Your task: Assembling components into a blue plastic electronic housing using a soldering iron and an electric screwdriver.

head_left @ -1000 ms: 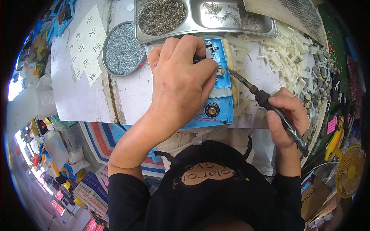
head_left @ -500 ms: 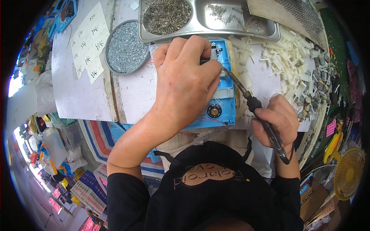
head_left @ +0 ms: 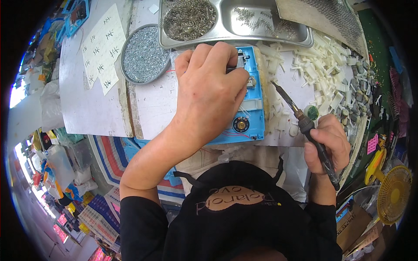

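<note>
My right hand (head_left: 330, 145) grips a soldering iron (head_left: 307, 124) by its dark handle. The iron's tip points up and left, a little to the right of a blue plastic housing (head_left: 259, 114) and apart from it. Over the housing lies my left hand (head_left: 207, 93), its fingers curled down and thumb and forefinger close together at the inner parts; what they pinch is hidden. A small round speaker (head_left: 241, 125) sits in the near part of the housing, with thin red wires by it. A small metal part (head_left: 251, 82) shows beside my left thumb.
At the back stands a steel tray (head_left: 226, 37) with metal springs in its compartments. A round dish (head_left: 146, 54) of small screws is left of it. White plastic parts (head_left: 326, 65) and grey pieces (head_left: 359, 102) lie heaped at right. A yellow fan (head_left: 394, 195) stands lower right.
My right hand has drawn the soldering iron away from the metal part in the housing, to the right and nearer me. My left hand has stayed almost still.
</note>
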The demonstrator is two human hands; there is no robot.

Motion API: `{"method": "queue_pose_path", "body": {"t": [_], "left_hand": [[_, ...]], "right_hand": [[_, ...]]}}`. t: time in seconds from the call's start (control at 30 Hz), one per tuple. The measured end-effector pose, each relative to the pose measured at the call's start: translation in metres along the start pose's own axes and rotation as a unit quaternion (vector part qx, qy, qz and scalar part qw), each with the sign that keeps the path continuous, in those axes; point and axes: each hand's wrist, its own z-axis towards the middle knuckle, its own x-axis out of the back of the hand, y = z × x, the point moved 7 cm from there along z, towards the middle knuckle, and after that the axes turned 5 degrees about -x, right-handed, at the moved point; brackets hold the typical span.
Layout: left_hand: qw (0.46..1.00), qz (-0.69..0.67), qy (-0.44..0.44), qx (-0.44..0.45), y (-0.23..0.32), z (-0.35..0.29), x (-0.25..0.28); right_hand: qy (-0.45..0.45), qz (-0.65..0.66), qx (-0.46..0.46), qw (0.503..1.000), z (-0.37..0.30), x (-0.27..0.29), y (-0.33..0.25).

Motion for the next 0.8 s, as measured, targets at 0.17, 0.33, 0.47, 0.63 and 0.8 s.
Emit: {"method": "queue_pose_path", "body": {"t": [0.17,0.33,0.47,0.63,0.8], "left_hand": [[1.000,0.000,0.003,-0.001,0.000,-0.001,0.000],[1.000,0.001,-0.003,0.005,0.000,0.000,0.000],[1.000,-0.001,0.000,0.003,0.000,0.000,0.001],[1.000,-0.013,0.017,-0.002,-0.002,-0.002,0.003],[0.998,-0.011,0.054,-0.032,-0.003,-0.012,0.009]], "right_hand": [[-0.001,-0.006,-0.002,1.000,0.002,0.003,-0.001],[0.001,-0.006,0.004,1.000,0.003,0.003,0.001],[0.005,-0.007,0.006,1.000,0.004,0.003,0.001],[0.010,-0.008,0.007,1.000,0.004,0.004,0.002],[0.017,-0.008,0.009,1.000,0.003,0.003,0.003]]}}
